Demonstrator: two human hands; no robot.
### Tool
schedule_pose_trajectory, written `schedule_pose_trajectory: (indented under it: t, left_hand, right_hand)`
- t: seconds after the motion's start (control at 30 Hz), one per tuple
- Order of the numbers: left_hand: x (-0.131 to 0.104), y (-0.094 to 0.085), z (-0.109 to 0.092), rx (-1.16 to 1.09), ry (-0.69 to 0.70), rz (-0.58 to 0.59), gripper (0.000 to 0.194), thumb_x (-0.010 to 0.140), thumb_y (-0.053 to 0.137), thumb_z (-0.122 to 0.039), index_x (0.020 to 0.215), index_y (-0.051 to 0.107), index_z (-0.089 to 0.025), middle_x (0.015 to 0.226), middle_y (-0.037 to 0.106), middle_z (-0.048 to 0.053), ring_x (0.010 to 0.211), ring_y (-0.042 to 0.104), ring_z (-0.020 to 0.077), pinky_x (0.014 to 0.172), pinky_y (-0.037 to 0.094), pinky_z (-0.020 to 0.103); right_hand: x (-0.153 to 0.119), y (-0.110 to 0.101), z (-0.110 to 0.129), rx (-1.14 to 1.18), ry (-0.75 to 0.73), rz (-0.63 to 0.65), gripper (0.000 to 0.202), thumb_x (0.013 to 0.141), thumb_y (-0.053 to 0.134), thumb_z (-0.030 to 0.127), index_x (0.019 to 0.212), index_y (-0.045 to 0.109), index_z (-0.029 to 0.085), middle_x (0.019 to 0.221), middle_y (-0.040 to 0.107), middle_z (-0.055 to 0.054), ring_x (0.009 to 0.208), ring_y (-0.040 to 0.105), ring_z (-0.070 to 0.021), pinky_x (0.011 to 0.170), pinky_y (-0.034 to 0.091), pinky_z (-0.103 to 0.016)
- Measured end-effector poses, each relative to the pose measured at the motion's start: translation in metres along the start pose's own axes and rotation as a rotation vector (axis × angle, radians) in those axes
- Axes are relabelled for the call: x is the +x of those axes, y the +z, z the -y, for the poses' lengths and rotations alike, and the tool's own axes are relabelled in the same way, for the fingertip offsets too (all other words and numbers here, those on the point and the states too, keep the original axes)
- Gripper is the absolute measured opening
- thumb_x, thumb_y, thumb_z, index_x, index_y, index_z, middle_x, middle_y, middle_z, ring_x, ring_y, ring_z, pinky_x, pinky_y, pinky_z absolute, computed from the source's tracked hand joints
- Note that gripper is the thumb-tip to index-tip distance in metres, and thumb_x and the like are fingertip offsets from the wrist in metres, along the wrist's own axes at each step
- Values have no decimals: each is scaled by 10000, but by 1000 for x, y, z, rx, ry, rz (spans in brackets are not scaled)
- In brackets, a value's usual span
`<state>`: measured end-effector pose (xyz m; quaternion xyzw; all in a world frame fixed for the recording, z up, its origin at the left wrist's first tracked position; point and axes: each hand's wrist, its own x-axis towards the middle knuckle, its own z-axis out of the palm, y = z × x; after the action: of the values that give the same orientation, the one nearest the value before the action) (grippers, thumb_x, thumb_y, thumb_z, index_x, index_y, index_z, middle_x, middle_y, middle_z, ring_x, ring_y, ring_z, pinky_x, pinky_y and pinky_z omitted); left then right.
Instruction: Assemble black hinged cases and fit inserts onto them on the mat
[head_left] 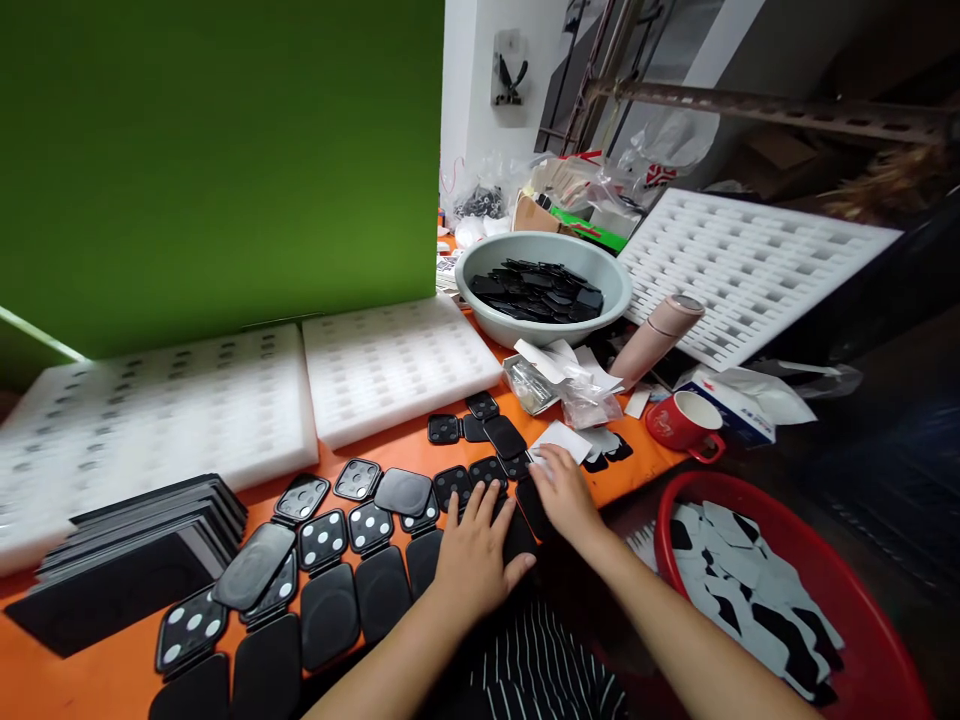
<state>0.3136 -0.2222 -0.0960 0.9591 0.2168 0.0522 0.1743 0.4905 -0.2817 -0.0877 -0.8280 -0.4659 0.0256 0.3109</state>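
My left hand (478,550) lies with its fingers spread over the black hinged cases at the table's front edge, and it holds nothing. My right hand (564,492) touches the right end of the row beside a white sheet (561,441); its fingertips are partly hidden, so a grip cannot be made out. Several opened black cases (322,540) lie in a row, some showing white dots inside. Loose black plates rest across some of them, one a shiny plate (403,492) and another a plate (256,566) further left.
Behind stand white foam trays (405,370) and a grey basin (480,315) of black pieces. A stack of dark panels (112,590) is at left. To the right are a pink bottle (651,345), a red mug (679,425) and a red tub (885,650) of white-and-black pieces.
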Motion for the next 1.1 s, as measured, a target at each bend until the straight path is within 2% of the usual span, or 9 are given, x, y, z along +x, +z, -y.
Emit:
schedule_pose_trajectory:
  t: [0.1,0.2,0.33,0.47,0.57,0.67,0.77,0.9,1.1]
  left_hand:
    - [1,-1,-3,-10,22,-2,665,839,377,-625,1374,378,-230,1487,287,95,1350,241,325,1061,162,605]
    - [5,0,-8,-17,49,-21,669,850,364,-620,1393,341,-229,1498,257,99,1357,225,323,1059,167,605]
    - [11,-4,-12,-25,124,31,713,839,372,-638,1410,312,-215,1484,292,103,1361,217,314,1079,165,569]
    - [14,-7,-11,-12,171,59,732,839,371,-640,1408,320,-182,1446,364,115,1367,194,307,1101,100,551]
    - [13,-6,-10,-28,151,27,708,846,338,-648,1421,283,-239,1468,334,76,1368,204,282,1095,140,539]
    - [12,-3,-10,-42,145,37,680,858,304,-646,1419,287,-261,1491,283,68,1366,217,278,1087,161,536]
    - [12,-2,-10,-37,145,49,676,857,312,-645,1411,307,-257,1501,253,73,1369,213,278,1087,158,533]
    - [11,-3,-9,-42,147,42,675,859,303,-646,1411,305,-258,1502,248,70,1373,208,267,1087,164,529]
    - [12,-4,-9,-51,147,58,686,856,314,-646,1412,313,-244,1500,250,75,1374,198,280,1090,144,539]
  right_hand:
    - [-5,-31,-12,24,41,38,272,875,397,325,929,621,179,946,645,-108,914,597,-233,832,471,-368]
    - [-8,-39,-4,64,9,152,268,886,396,322,882,629,189,906,662,-84,858,609,-212,781,473,-330]
    - [7,-9,42,121,-134,254,254,899,397,268,934,640,206,938,666,-59,898,598,-183,822,458,-301]
    - [36,20,77,-127,-274,374,241,859,502,284,1048,637,223,1127,612,-86,1053,533,-239,897,418,-357]
    - [55,24,66,-340,-124,348,366,825,554,310,1170,584,192,1240,538,-159,1109,499,-313,887,411,-419]
    - [67,20,42,-396,-48,385,395,844,519,315,1197,556,143,1173,577,-188,1069,536,-313,868,420,-413]
    - [74,12,28,-421,-117,413,394,826,509,260,1195,554,130,1160,597,-168,1062,551,-289,903,409,-396]
    - [81,8,19,-395,-323,453,509,766,505,167,1272,496,115,1277,535,-147,1154,499,-264,982,377,-385]
    - [80,33,10,-347,-372,393,488,774,420,32,1240,544,105,1341,492,-149,1254,431,-232,1032,358,-396]
